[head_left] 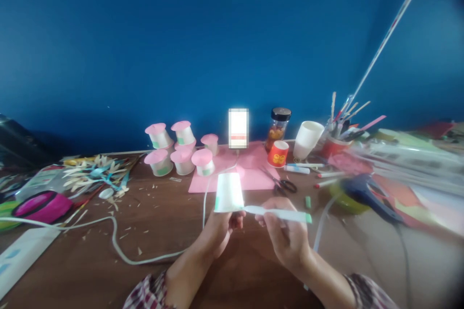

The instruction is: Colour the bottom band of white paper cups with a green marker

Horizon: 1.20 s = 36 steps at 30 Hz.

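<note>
My left hand (217,232) is closed on a white paper cup (229,192) turned upside down, its fingers under the rim. A green patch shows low on the cup's left side. My right hand (286,237) grips a white marker (288,215) with a green end. The marker's tip points left and is at the cup's lower right edge; I cannot tell whether it touches. A small green cap (308,201) lies on the table beyond the right hand. Behind the cup lies a pink paper sheet (253,181).
Several upturned cups with pink discs on top (161,166) stand back left. Scissors (284,184), a red cup (278,154), a jar (278,128) and white cups (308,139) are back right. A white cable (145,260) crosses the brown table. Papers blur at right.
</note>
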### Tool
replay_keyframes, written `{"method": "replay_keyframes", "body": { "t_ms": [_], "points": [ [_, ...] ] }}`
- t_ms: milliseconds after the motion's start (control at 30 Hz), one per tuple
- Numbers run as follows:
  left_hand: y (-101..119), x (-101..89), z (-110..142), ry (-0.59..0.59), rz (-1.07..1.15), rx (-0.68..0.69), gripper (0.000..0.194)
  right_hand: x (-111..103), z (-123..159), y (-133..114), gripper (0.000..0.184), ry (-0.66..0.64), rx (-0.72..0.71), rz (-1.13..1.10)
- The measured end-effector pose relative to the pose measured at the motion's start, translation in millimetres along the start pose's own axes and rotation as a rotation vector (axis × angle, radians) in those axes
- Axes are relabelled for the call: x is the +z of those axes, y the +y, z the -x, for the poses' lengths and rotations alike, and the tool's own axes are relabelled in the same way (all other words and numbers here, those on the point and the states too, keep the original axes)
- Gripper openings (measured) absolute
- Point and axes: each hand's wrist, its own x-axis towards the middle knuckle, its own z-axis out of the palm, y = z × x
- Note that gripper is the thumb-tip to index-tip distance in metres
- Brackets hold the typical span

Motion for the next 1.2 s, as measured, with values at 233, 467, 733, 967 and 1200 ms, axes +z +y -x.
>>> {"method": "replay_keyframes", "body": {
  "t_ms": [233, 467, 733, 967, 1200],
  "points": [
    [-0.3, 0.6, -0.3, 0.001, -0.009, -0.001, 0.011, 0.3, 0.2, 0.8, 0.012, 0.001, 0.011, 0.008],
    [1.4, 2.5, 1.5, 0.010, -0.008, -0.001, 0.010, -0.2, -0.2, -0.4, 0.010, -0.002, 0.017, 0.006],
    [3.0, 4.1, 1.5, 0.019, -0.004, 0.000, 0.012, -0.2, 0.8, -0.2, 0.009, 0.002, -0.021, 0.028],
    [2.3, 3.4, 2.6, 0.016, -0.010, -0.015, 0.012, 0.5, -1.7, -1.0, 0.007, -0.023, 0.025, 0.011],
    [2.9, 3.5, 2.0, 0.017, -0.026, -0.022, 0.011, -0.3, -4.0, -5.8, 0.009, -0.039, 0.050, 0.019]
  ]
}}
